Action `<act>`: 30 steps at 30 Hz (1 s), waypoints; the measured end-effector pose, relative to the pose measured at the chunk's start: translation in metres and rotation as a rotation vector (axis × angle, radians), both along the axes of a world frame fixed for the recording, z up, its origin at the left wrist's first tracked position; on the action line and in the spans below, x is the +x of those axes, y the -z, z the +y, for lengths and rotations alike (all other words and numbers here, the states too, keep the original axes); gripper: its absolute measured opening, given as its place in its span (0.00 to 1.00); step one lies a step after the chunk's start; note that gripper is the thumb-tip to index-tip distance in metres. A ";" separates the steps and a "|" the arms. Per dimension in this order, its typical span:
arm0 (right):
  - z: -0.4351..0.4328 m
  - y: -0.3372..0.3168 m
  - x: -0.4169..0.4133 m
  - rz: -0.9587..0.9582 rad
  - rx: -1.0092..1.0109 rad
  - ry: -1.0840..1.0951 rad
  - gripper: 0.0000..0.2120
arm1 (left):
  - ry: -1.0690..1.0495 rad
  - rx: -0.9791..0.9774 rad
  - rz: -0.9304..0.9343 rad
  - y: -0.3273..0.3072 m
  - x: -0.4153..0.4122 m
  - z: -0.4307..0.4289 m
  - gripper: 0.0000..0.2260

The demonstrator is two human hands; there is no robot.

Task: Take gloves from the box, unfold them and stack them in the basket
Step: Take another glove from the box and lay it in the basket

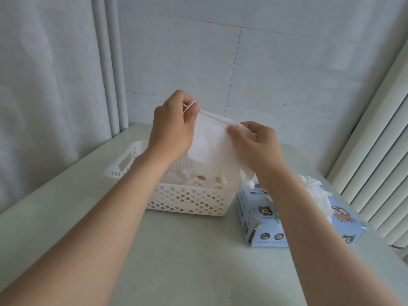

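White glove held up over the basket, between both hands.
The left hand pinches the glove's top edge with its fingers, and the right hand pinches it further along. It hangs above the perforated white plastic basket on the pale worktop, where more white gloves lie piled. Just right of the basket, the pale blue box marked XL lies open, crumpled white sheets poking out.
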State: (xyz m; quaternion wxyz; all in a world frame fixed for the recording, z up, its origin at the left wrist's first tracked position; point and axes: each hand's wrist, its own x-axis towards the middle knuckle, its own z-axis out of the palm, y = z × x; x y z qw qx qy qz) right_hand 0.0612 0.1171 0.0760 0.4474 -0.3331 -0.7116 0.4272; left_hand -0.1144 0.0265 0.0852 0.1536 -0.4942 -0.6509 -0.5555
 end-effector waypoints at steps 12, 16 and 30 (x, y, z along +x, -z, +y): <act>0.007 -0.001 -0.052 -0.455 0.187 0.008 0.06 | -0.151 -0.512 -0.042 0.006 -0.030 -0.024 0.11; 0.009 0.008 -0.082 -0.790 0.309 -0.096 0.07 | -0.192 -0.861 -0.097 0.025 -0.048 -0.025 0.15; 0.003 0.026 -0.103 -1.269 0.829 0.120 0.11 | -0.411 -1.083 -0.049 0.046 -0.059 -0.017 0.22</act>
